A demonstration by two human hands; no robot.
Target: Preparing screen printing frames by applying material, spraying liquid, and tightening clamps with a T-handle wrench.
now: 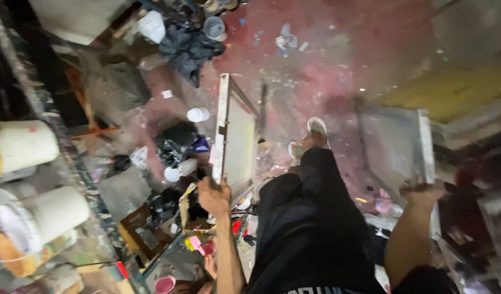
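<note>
Both hands grip 2 upright frames: L fingers (215, 197) clenched on screen frame (235, 139), R fingers (422, 191) on 2nd frame (400, 147).

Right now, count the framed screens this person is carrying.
2. One framed screen hangs from the left hand, gripped at its lower edge. The other framed screen is held by the right hand, blurred. More may lie hidden in the floor clutter.

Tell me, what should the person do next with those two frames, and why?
Probably lift them a bit higher. Left hand holds one screen frame, right hand the other frame, and they hang low over a cluttered floor.
</note>
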